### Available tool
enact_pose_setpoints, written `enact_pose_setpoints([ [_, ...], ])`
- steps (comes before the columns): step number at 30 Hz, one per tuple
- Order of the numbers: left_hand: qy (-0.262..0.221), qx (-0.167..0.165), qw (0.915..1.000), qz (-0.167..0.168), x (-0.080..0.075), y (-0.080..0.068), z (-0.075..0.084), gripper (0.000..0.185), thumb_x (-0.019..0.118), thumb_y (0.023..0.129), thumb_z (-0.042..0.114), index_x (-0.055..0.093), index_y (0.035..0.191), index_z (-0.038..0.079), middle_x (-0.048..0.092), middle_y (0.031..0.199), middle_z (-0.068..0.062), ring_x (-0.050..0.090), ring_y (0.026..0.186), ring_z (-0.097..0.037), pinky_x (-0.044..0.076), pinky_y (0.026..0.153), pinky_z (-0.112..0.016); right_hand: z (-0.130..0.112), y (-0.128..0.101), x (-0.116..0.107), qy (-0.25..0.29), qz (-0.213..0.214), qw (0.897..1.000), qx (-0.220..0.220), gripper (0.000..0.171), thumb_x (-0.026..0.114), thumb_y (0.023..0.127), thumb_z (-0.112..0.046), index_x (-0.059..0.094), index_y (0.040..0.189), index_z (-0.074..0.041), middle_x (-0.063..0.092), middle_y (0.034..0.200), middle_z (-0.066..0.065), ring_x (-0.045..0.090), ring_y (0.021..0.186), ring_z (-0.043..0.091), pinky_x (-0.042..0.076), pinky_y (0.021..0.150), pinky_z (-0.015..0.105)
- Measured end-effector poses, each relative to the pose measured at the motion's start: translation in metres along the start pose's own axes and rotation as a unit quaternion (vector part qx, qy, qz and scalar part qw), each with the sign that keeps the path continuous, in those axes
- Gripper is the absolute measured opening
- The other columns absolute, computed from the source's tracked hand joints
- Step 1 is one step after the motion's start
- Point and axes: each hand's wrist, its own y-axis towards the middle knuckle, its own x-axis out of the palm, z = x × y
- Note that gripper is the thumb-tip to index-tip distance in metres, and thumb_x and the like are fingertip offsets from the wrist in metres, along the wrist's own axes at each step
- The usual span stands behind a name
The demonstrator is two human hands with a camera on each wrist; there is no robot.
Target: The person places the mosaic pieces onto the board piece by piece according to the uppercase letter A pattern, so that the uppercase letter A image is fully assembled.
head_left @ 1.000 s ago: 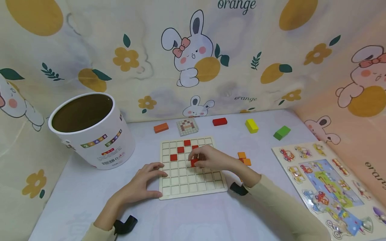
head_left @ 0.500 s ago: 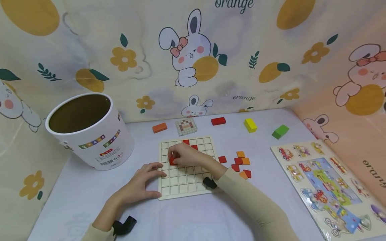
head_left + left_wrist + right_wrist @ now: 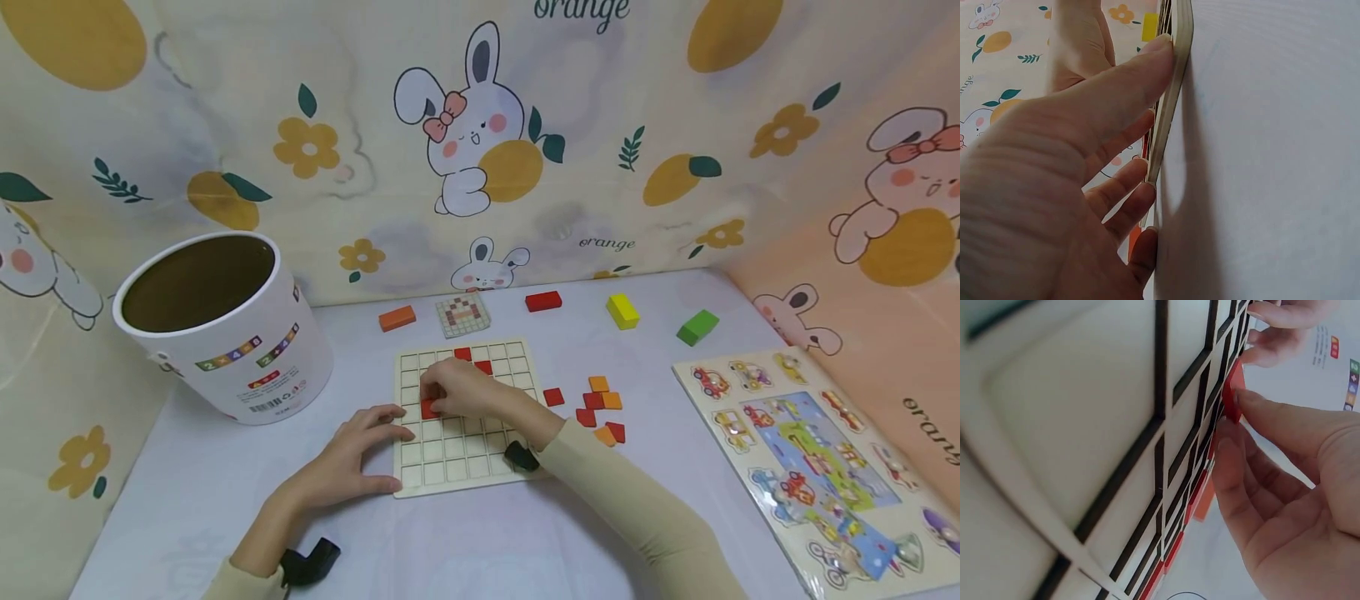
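Note:
A pale wooden grid board (image 3: 480, 467) lies flat on the table, with red tiles (image 3: 474, 360) set in its far rows. My right hand (image 3: 457, 390) reaches over the board and pinches a red square tile (image 3: 430, 408) low over a cell near the left side; the right wrist view shows that red tile (image 3: 1232, 394) tilted under my fingertips (image 3: 1254, 403) against the grid board (image 3: 1085, 425). My left hand (image 3: 352, 454) lies open at the board's left edge, thumb and fingers pressed against the board's rim (image 3: 1172, 106).
Loose red and orange tiles (image 3: 596, 408) lie right of the board. A white bucket (image 3: 225, 333) stands at the left. A pattern card (image 3: 462, 314), orange (image 3: 397, 317), red (image 3: 543, 301), yellow (image 3: 623, 312) and green (image 3: 697, 327) blocks sit behind. A picture puzzle (image 3: 810, 458) lies right.
My right hand carried the red tile from the board's middle leftwards to a cell near its left side, then lowered it a little. The left hand stayed put.

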Motion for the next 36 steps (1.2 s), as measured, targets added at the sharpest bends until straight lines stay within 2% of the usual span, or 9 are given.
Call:
enact_pose_setpoints([
  [3, 0.002, 0.002, 1.0, 0.002, 0.0, 0.0, -0.001, 0.057, 0.085, 0.073, 0.046, 0.065, 0.124, 0.03, 0.042, 0.151, -0.001, 0.032, 0.142, -0.032, 0.024, 0.11, -0.065, -0.003, 0.0, -0.001, -0.032, -0.009, 0.999, -0.005, 0.009, 0.076, 0.087, -0.005, 0.073, 0.084, -0.013, 0.06, 0.082, -0.007, 0.055, 0.078, 0.009, 0.047, 0.072, 0.022],
  [6, 0.002, 0.007, 1.0, 0.002, 0.001, 0.001, -0.001, 0.057, 0.085, 0.074, 0.046, 0.065, 0.124, 0.03, 0.042, 0.15, -0.001, 0.033, 0.142, -0.032, 0.025, 0.109, -0.065, -0.004, -0.002, -0.002, -0.049, -0.011, 0.999, -0.007, 0.008, 0.076, 0.087, -0.008, 0.074, 0.084, -0.015, 0.06, 0.082, -0.008, 0.054, 0.078, 0.007, 0.046, 0.07, 0.022],
  [10, 0.003, 0.0, 1.0, -0.003, 0.0, 0.0, -0.001, 0.057, 0.085, 0.074, 0.046, 0.065, 0.124, 0.032, 0.041, 0.151, 0.001, 0.032, 0.143, -0.031, 0.025, 0.11, -0.064, -0.003, -0.014, -0.015, -0.023, 0.009, 1.0, -0.011, 0.005, 0.072, 0.09, -0.008, 0.075, 0.091, -0.013, 0.063, 0.083, -0.009, 0.056, 0.077, 0.008, 0.047, 0.07, 0.024],
  [15, 0.004, -0.016, 0.9999, -0.006, -0.001, 0.001, 0.002, 0.056, 0.086, 0.073, 0.045, 0.065, 0.124, 0.033, 0.041, 0.151, 0.001, 0.03, 0.143, -0.03, 0.024, 0.111, -0.064, 0.015, -0.053, -0.049, 0.052, 0.002, 0.999, 0.004, 0.013, 0.069, 0.092, -0.006, 0.073, 0.103, -0.003, 0.067, 0.089, -0.003, 0.059, 0.081, 0.013, 0.051, 0.075, 0.029],
  [21, 0.007, -0.007, 0.9999, -0.005, -0.001, 0.001, 0.003, 0.056, 0.086, 0.074, 0.045, 0.065, 0.124, 0.03, 0.041, 0.151, -0.001, 0.032, 0.142, -0.032, 0.025, 0.111, -0.064, 0.057, -0.109, -0.074, 0.121, 0.024, 0.988, 0.095, 0.024, 0.071, 0.089, -0.004, 0.069, 0.113, -0.001, 0.068, 0.102, 0.008, 0.058, 0.093, 0.021, 0.051, 0.081, 0.036],
  [24, 0.005, -0.007, 1.0, -0.005, -0.001, 0.0, 0.003, 0.055, 0.085, 0.074, 0.045, 0.065, 0.123, 0.03, 0.042, 0.151, -0.001, 0.032, 0.142, -0.032, 0.025, 0.11, -0.064, 0.075, -0.127, -0.074, 0.144, 0.023, 0.982, 0.118, 0.027, 0.071, 0.087, -0.003, 0.068, 0.114, -0.001, 0.067, 0.105, 0.01, 0.058, 0.096, 0.025, 0.051, 0.083, 0.036],
  [27, 0.003, -0.009, 0.9999, -0.004, -0.002, -0.001, 0.002, 0.055, 0.086, 0.073, 0.044, 0.065, 0.123, 0.03, 0.041, 0.151, -0.001, 0.031, 0.143, -0.031, 0.025, 0.111, -0.063, 0.086, -0.134, -0.07, 0.154, 0.022, 0.981, 0.116, 0.03, 0.073, 0.085, -0.002, 0.067, 0.115, -0.001, 0.067, 0.107, 0.01, 0.059, 0.097, 0.028, 0.052, 0.083, 0.034],
  [31, 0.002, -0.006, 1.0, -0.004, -0.001, 0.0, 0.001, 0.056, 0.085, 0.074, 0.045, 0.065, 0.124, 0.03, 0.041, 0.152, 0.0, 0.031, 0.143, -0.03, 0.025, 0.111, -0.063, 0.089, -0.134, -0.062, 0.161, 0.037, 0.98, 0.11, 0.032, 0.074, 0.085, 0.0, 0.066, 0.115, 0.0, 0.067, 0.109, 0.012, 0.058, 0.096, 0.03, 0.052, 0.083, 0.036],
  [36, 0.001, -0.003, 1.0, -0.004, 0.0, 0.001, 0.001, 0.056, 0.085, 0.074, 0.045, 0.065, 0.124, 0.03, 0.041, 0.152, 0.0, 0.03, 0.143, -0.03, 0.025, 0.111, -0.063, 0.091, -0.13, -0.053, 0.158, 0.045, 0.979, 0.124, 0.03, 0.073, 0.084, 0.004, 0.065, 0.113, 0.0, 0.066, 0.109, 0.01, 0.057, 0.095, 0.026, 0.051, 0.087, 0.038],
])
